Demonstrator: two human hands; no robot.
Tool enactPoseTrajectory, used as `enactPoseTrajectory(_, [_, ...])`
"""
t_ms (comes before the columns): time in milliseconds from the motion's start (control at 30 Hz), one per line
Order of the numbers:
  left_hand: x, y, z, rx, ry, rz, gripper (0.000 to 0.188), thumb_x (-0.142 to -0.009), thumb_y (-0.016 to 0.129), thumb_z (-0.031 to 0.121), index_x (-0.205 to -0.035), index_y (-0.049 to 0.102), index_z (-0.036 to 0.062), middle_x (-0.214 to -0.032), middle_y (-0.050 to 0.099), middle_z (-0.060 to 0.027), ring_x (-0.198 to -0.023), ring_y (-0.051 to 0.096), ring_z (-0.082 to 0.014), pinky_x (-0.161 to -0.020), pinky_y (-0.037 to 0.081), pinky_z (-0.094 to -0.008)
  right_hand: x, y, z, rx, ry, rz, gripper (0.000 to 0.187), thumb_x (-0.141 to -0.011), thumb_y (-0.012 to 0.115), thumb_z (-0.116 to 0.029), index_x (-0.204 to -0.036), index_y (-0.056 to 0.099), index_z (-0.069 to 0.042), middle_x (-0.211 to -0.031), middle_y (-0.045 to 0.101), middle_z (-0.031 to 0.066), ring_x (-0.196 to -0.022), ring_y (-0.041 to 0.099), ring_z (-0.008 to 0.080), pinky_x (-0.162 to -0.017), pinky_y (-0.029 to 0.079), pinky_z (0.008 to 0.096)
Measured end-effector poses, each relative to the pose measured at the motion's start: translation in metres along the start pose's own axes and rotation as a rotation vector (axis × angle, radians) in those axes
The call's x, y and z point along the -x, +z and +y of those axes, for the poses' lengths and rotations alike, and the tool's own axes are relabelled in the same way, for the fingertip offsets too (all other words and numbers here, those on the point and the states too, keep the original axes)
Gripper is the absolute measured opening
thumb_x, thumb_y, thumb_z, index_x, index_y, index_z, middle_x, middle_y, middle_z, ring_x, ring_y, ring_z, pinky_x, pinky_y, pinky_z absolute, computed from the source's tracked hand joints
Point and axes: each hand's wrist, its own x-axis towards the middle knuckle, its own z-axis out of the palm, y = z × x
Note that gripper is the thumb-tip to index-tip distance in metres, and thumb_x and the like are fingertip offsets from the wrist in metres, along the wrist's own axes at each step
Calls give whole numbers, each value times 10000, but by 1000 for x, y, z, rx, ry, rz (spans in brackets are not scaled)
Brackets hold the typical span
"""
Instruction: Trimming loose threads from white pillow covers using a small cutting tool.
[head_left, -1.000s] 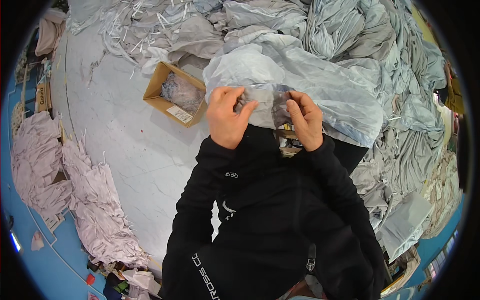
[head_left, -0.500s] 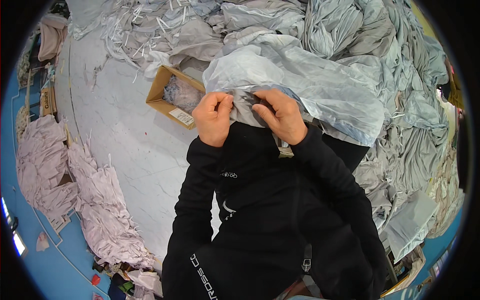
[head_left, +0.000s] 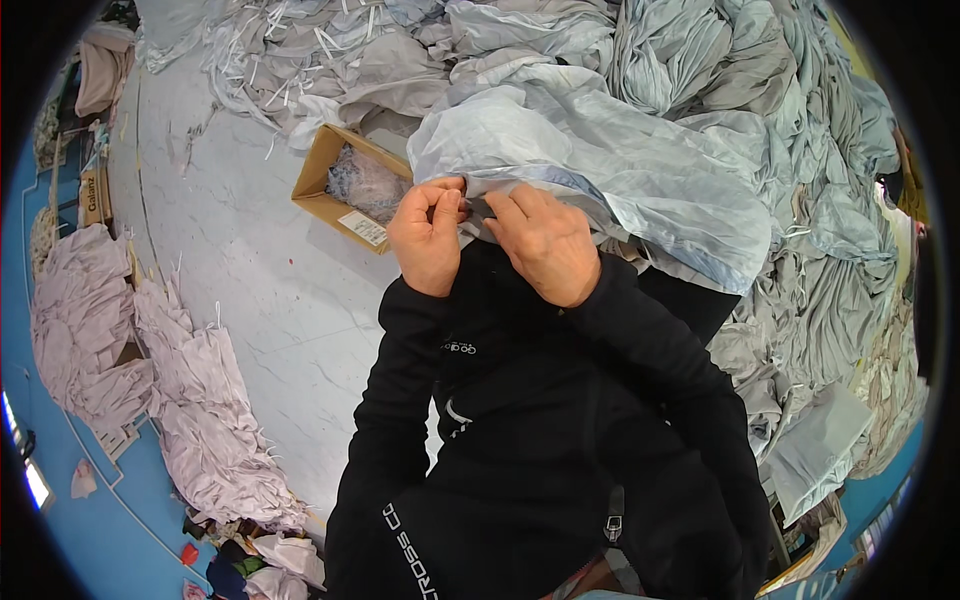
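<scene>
A pale blue-grey piece of fabric (head_left: pixel 560 140) lies bunched in front of me, its near edge drawn toward my body. My left hand (head_left: pixel 427 238) pinches the fabric's edge between thumb and bent fingers. Close beside it, my right hand (head_left: pixel 545 240) is turned with its back up, its fingers closed at the same edge. Between the fingertips a dark grey bit of the material shows; the exact grip of the right fingers is partly hidden.
Left of my hands stands an open cardboard box (head_left: pixel 322 200) holding clear plastic bags with small contents (head_left: pixel 368 185). Heaps of grey-blue fabric (head_left: pixel 680 60) cover the far and right sides. Pinkish fabric piles (head_left: pixel 205 410) lie at the left, beside the marbled tabletop (head_left: pixel 270 340).
My right hand has moved left, closer to my left hand, and rolled so its back faces up. My left hand has barely moved, still pinching the fabric's edge.
</scene>
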Motion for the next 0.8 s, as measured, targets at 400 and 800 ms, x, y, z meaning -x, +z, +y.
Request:
enactPoseTrajectory(400, [1, 1, -1, 36, -12, -19, 42, -920, 607, -29, -885, 617, -51, -1017, 713, -116, -712, 586, -71, -673, 515, -228, -6, -1, -6, 197, -1, -82, 205, -815, 692, -115, -990, 589, -83, -821, 523, 49, -738, 610, 224, -563, 495, 352])
enactPoseTrajectory(800, [1, 1, 0, 30, -39, 3, 73, -935, 594, -2, -885, 621, -47, -982, 711, -113, -709, 623, -95, -668, 531, -233, -5, 1, 1, 207, 6, -94, 208, -805, 692, -106, -994, 609, -84, -811, 533, 62, -739, 618, 232, -558, 495, 361])
